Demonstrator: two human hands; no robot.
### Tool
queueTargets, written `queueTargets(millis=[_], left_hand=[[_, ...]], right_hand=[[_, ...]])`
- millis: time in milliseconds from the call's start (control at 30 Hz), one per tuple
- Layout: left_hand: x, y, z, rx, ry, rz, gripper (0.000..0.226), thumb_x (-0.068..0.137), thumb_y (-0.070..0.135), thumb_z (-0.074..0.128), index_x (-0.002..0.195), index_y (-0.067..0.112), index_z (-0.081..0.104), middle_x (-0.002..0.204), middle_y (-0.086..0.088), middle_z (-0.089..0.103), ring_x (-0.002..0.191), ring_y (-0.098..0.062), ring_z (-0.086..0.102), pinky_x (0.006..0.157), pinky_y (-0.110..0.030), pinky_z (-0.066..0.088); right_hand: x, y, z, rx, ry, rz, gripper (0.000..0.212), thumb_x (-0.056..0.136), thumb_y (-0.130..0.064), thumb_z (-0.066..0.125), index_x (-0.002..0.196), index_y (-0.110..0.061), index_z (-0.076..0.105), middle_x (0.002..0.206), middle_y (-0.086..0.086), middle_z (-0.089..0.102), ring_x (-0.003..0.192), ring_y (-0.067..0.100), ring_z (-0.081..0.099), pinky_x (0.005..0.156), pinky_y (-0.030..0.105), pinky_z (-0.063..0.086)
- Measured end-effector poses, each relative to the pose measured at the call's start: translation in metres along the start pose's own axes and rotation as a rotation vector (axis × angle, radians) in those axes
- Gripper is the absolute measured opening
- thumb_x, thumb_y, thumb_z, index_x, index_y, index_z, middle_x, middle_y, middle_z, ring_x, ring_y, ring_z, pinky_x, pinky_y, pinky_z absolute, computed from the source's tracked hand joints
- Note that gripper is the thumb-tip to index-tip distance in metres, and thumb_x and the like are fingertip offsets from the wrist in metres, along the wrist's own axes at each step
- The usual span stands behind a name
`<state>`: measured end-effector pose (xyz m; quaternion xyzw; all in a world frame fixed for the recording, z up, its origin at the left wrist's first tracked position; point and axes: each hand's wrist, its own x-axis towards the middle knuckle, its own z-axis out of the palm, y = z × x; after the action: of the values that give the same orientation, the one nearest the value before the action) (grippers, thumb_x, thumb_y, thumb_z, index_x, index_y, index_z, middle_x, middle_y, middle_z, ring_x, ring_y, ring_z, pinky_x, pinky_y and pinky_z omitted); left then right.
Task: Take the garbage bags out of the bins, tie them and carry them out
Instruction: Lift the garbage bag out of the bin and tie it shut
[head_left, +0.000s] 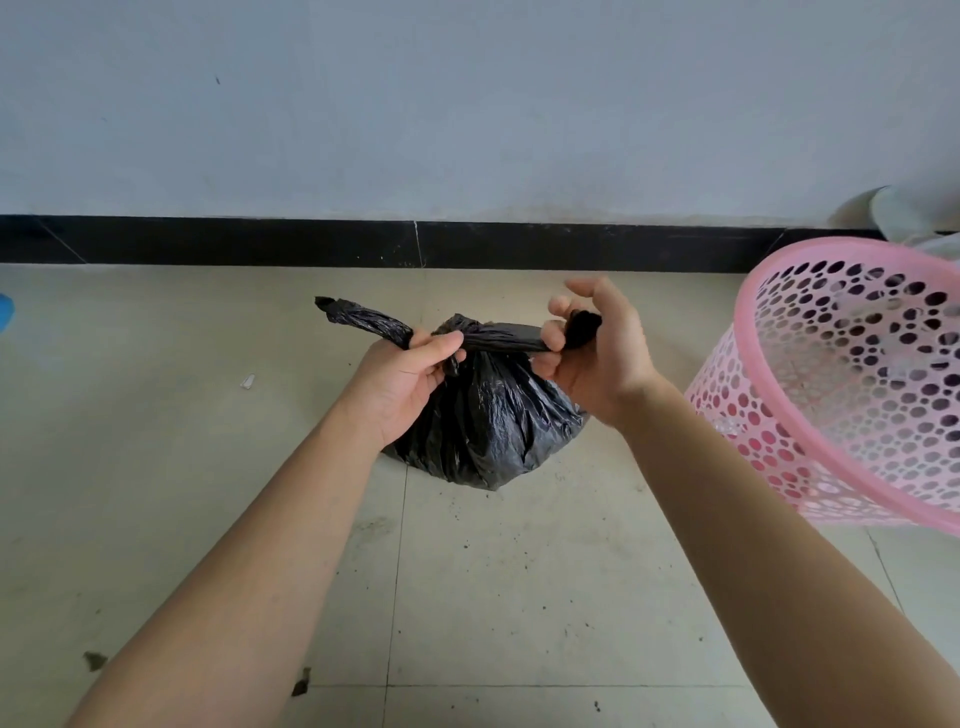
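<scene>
Hands met over a black bag (488, 415) sitting on the floor (519, 597) at frame centre. Left hand (410, 379) was clamped on one twisted tail of the bag's mouth, the tail's end sticking out toward 10 o'clock. Right hand (592, 353) was closed on the other tail, pulled toward 3 o'clock, with the knot between the two hands. Both forearms were bare.

At 3 o'clock, just beside the right wrist, stood a pink bin (841, 395) with round holes, its open rim tilted toward the camera; a narrow gap lay between it and the bag. Toward 9 o'clock and 6 o'clock the floor was open.

Beige tiles carried dark crumbs and specks. At 12 o'clock a black skirting (260, 241) ran along the foot of a pale grey wall (467, 104), close behind the bag.
</scene>
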<state>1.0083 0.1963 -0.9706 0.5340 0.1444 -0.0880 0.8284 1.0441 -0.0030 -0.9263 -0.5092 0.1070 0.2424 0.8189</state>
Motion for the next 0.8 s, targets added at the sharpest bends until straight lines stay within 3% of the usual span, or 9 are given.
queueTargets(millis=[67,133,233,333,433,533,667,733,800], left_hand=[[0.001,0.000,-0.006,0.024,0.021,0.018,0.052,0.087,-0.005,0.067,0.058,0.020,0.031,0.077,-0.005,0.064,0.083,-0.019,0.067,0.092,-0.036,0.051],[0.002,0.003,-0.011,0.079,0.002,0.025,0.050,0.086,-0.008,0.065,0.061,0.019,0.030,0.083,-0.007,0.065,0.084,-0.020,0.068,0.087,-0.033,0.055],[0.000,0.012,-0.009,0.233,-0.081,0.021,0.048,0.085,-0.011,0.065,0.063,0.018,0.033,0.086,-0.007,0.063,0.095,-0.021,0.070,0.091,-0.029,0.055],[-0.001,0.018,-0.001,0.431,-0.144,0.013,0.049,0.084,-0.012,0.067,0.064,0.016,0.032,0.079,0.003,0.069,0.089,-0.014,0.071,0.083,-0.019,0.053],[0.002,0.022,0.000,0.538,-0.137,0.040,0.049,0.081,-0.013,0.070,0.062,0.017,0.036,0.080,0.003,0.072,0.087,-0.010,0.071,0.079,-0.016,0.053],[0.003,0.026,-0.002,0.610,-0.076,0.097,0.049,0.079,-0.015,0.071,0.062,0.015,0.038,0.078,-0.002,0.063,0.083,-0.003,0.070,0.076,-0.014,0.052],[0.004,0.020,-0.004,0.651,0.107,0.232,0.036,0.074,-0.009,0.079,0.073,0.014,0.052,0.085,-0.007,0.071,0.090,-0.009,0.073,0.081,-0.023,0.054],[0.006,0.012,-0.003,0.700,0.222,0.313,0.033,0.071,0.002,0.082,0.084,0.016,0.055,0.094,-0.013,0.071,0.091,-0.013,0.072,0.080,-0.027,0.056],[0.005,0.005,0.001,0.761,0.315,0.361,0.034,0.073,0.009,0.082,0.093,0.017,0.055,0.090,-0.005,0.071,0.083,-0.004,0.069,0.071,-0.017,0.052]], right_hand=[[0.003,0.001,-0.011,-0.325,0.035,0.058,0.029,0.096,-0.037,0.056,0.095,-0.008,0.053,0.056,0.003,0.045,0.049,0.019,0.051,0.052,0.028,0.046],[0.006,0.003,-0.019,-0.806,0.098,-0.070,0.023,0.098,-0.031,0.060,0.104,-0.009,0.058,0.065,0.002,0.057,0.055,0.010,0.061,0.056,0.022,0.051],[0.011,0.004,-0.021,-1.190,0.094,-0.314,0.022,0.096,-0.024,0.061,0.119,-0.024,0.060,0.108,-0.004,0.067,0.099,0.008,0.063,0.084,0.025,0.048],[0.012,0.003,-0.014,-1.149,-0.130,-0.344,0.046,0.092,-0.010,0.058,0.135,-0.029,0.056,0.137,-0.005,0.056,0.126,0.007,0.049,0.102,0.021,0.038],[0.013,0.009,-0.010,-1.158,-0.327,-0.159,0.054,0.092,-0.006,0.055,0.142,-0.028,0.053,0.136,-0.004,0.059,0.122,0.011,0.056,0.105,0.026,0.044],[0.013,0.015,-0.011,-1.242,-0.295,-0.175,0.039,0.095,-0.019,0.059,0.133,-0.028,0.059,0.122,-0.008,0.066,0.112,0.012,0.062,0.103,0.036,0.048],[0.009,0.012,-0.004,-1.348,-0.256,-0.197,0.031,0.095,-0.029,0.064,0.125,-0.022,0.060,0.113,-0.006,0.062,0.099,0.013,0.057,0.087,0.029,0.042],[0.009,0.010,-0.003,-1.389,-0.266,-0.168,0.033,0.094,-0.031,0.065,0.125,-0.021,0.059,0.117,0.001,0.062,0.101,0.018,0.057,0.089,0.034,0.045],[0.009,0.008,-0.003,-1.383,-0.277,-0.136,0.031,0.094,-0.031,0.065,0.123,-0.021,0.058,0.119,0.004,0.062,0.106,0.023,0.059,0.096,0.040,0.048]])
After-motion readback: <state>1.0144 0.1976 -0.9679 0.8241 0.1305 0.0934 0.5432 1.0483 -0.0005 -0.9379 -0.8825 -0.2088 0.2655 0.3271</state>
